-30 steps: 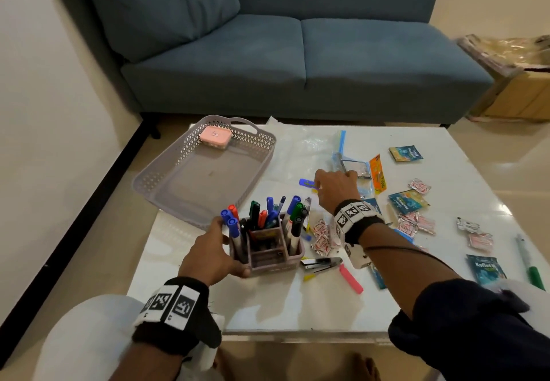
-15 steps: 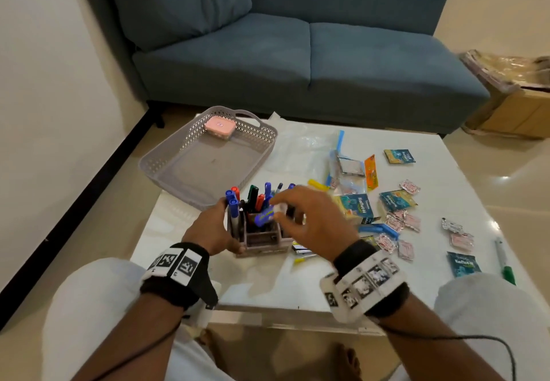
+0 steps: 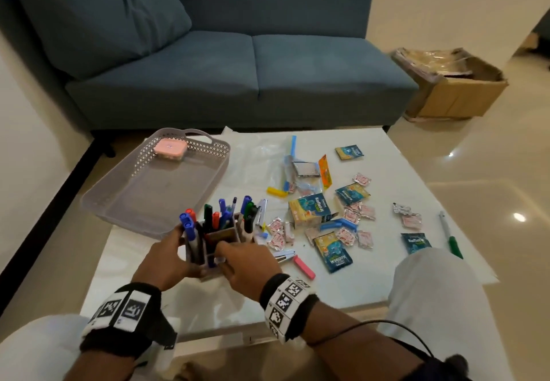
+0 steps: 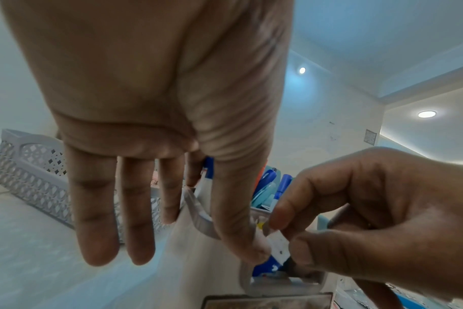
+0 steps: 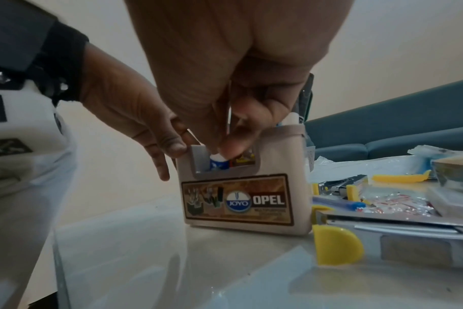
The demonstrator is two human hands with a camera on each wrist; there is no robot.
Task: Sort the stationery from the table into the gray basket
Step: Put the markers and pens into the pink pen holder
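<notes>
A beige pen holder [image 3: 221, 236] full of markers stands near the table's front edge, just in front of the gray basket [image 3: 148, 193]. My left hand [image 3: 171, 257] grips the holder's left side, with its fingers [image 4: 98, 209] along the wall and the thumb on the front rim. My right hand [image 3: 229, 257] pinches a small blue-and-white item [image 5: 219, 162] that sits partly down in the holder's low front compartment. The same item [image 4: 276, 246] shows between thumb and forefinger in the left wrist view. A pink box [image 3: 170, 149] lies in the basket's far corner.
To the right of the holder lie a stapler [image 3: 284, 254], a pink stick [image 3: 304, 266], several sachets [image 3: 333, 251], blue and yellow clips [image 3: 276, 191] and a green pen [image 3: 451, 235]. A blue sofa [image 3: 238, 62] stands behind the table. On the floor at the right is a cardboard box [image 3: 455, 92].
My right hand came back from the middle of the table with the small blue item and lowered it into the holder's front compartment. The left hand has kept its hold on the holder.
</notes>
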